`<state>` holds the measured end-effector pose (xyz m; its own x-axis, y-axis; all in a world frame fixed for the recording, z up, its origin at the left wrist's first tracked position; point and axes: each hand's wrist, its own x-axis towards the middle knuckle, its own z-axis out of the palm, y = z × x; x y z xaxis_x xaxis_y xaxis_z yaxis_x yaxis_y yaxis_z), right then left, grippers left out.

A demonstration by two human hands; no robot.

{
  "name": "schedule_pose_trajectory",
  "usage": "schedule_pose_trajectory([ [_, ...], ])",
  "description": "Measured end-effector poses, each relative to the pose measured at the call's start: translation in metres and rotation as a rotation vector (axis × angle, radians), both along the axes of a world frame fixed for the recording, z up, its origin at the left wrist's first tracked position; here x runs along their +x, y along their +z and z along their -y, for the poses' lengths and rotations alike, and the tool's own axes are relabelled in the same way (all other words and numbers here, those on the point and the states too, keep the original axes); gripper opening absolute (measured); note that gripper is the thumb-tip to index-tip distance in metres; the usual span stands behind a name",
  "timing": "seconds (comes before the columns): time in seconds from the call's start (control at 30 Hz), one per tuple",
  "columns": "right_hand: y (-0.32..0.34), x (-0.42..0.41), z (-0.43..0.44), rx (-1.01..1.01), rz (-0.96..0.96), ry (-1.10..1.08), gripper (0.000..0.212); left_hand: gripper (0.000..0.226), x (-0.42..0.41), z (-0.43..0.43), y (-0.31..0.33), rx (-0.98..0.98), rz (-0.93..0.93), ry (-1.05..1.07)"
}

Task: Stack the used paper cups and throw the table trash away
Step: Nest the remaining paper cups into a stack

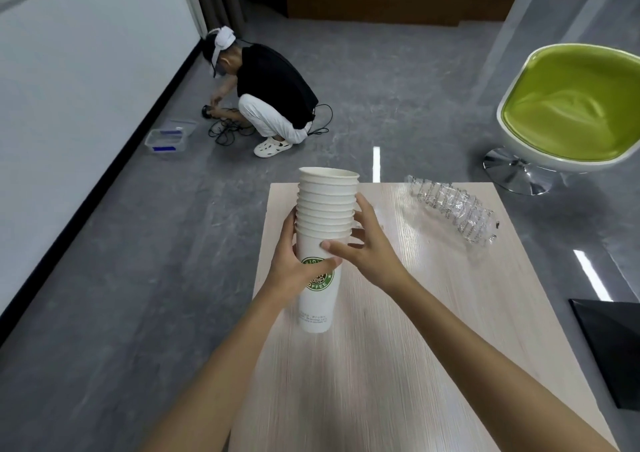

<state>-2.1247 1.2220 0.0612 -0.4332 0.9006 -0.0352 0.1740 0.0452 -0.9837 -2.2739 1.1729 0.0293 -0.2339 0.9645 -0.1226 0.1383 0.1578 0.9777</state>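
White paper cups, nested in one tall stack [325,216], stand upright over the left half of the pale wooden table [398,365]. Whether the base touches it, can't tell. The left hand [294,264] wraps the lowest cup at its green logo, and the right hand [369,247] clasps the rims, thumb across the front. A crushed clear bottle [453,209] lies near the table's far right corner, with a green chair [575,105] beyond.

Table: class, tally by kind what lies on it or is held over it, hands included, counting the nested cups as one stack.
Stack of paper cups: 1
Crushed plastic bottle: 1
Hands gripping the stack: 2 (left hand, right hand)
Total: 4
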Motion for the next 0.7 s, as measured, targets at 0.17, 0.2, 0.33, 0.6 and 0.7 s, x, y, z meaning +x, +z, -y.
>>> schedule_pose_trajectory([
  [0.17, 0.002, -0.015, -0.024, 0.070, 0.015, 0.057, 0.089, 0.095, -0.016, -0.024, 0.003, -0.002, 0.032, 0.042],
  [0.2, 0.002, -0.018, -0.029, 0.086, 0.020, 0.067, 0.087, 0.095, -0.020, -0.030, 0.004, -0.003, 0.031, 0.050],
  [0.33, -0.001, -0.026, -0.049, 0.127, 0.033, 0.082, 0.090, 0.089, -0.032, -0.049, 0.003, 0.005, 0.011, 0.057],
  [0.6, -0.015, -0.033, -0.079, 0.117, 0.055, 0.096, 0.092, 0.079, -0.045, -0.079, -0.006, 0.026, -0.012, 0.056],
  [0.7, -0.021, -0.034, -0.085, 0.103, 0.065, 0.095, 0.090, 0.084, -0.049, -0.085, -0.009, 0.040, -0.031, 0.051],
])
